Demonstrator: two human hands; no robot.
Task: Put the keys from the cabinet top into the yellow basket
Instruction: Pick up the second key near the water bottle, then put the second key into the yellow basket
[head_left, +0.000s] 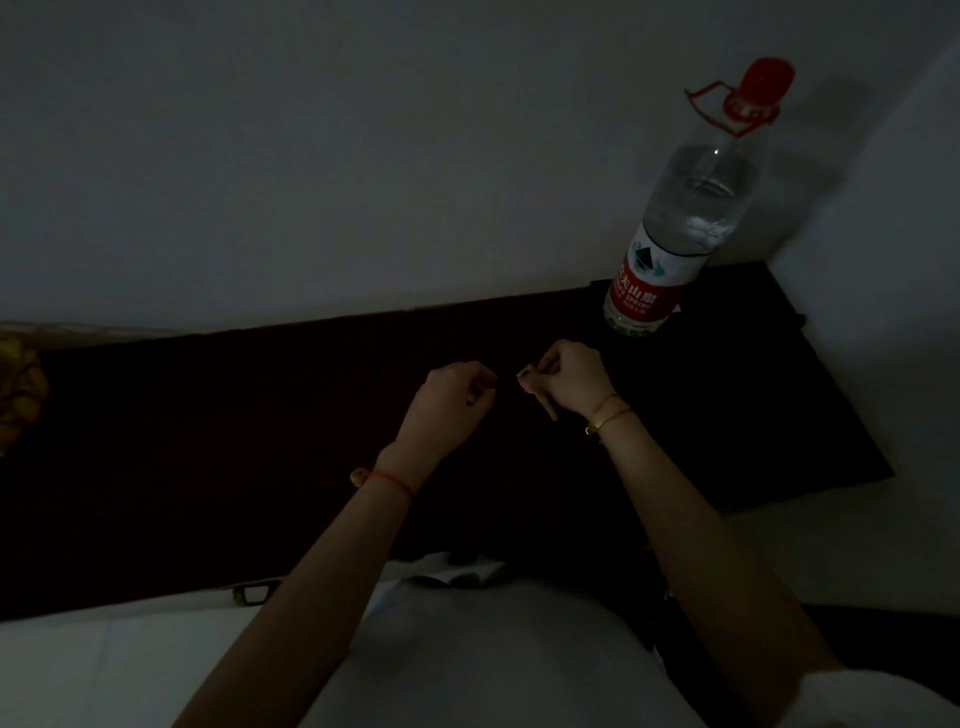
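The scene is very dim. Both hands hover over the middle of the dark cabinet top, close together. My right hand is closed on a small pale object, apparently the keys; one piece sticks out at the fingertips and another hangs below the fist. My left hand is a short gap to its left with the fingers curled and pinched; I see nothing in them. The yellow basket shows only as a patterned yellow edge at the far left, level with the cabinet top.
A large clear water bottle with a red cap and red label stands at the cabinet's back right corner by the wall. A pale wall runs behind the cabinet. A metal handle shows on the cabinet's front edge.
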